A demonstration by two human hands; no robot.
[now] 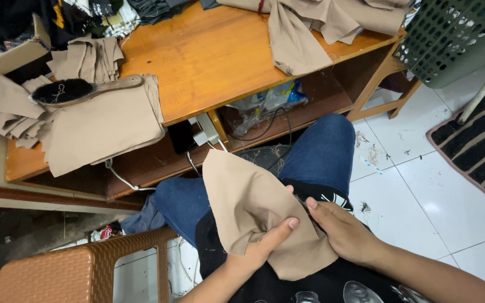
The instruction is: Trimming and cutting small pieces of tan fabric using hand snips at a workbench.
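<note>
Down in the head view, both hands work a tan fabric piece (254, 207) that lies over the person's lap, draped across blue jeans (321, 151) and a black printed shirt (310, 286). The left hand (259, 247) is closed on the cloth from below, its thumb stretched along the top and the fingers tucked under a fold near the middle. The right hand (341, 227) pinches the same piece at its right edge, thumb on top, fingers hidden beneath the fabric; the two thumbs lie close together without touching. The upper corner of the cloth points away from the body, toward the low wooden bench (220, 56) in front of the knees. On the bench's left end sits a stack of similar tan cut pieces (102, 123), with a dark-bristled brush (68, 91) resting on top and more folded tan pieces (88, 59) behind it. A larger tan garment (310, 28) hangs over the bench's far edge. Under the bench top, a shelf holds a crumpled plastic bag (265, 104) and a white power strip with cables (206, 132). A brown woven-pattern plastic stool (85, 269) stands at the person's left, a green perforated basket (456, 36) at upper right, and a striped mat (481, 148) lies on the white tiled floor (422, 191).
</note>
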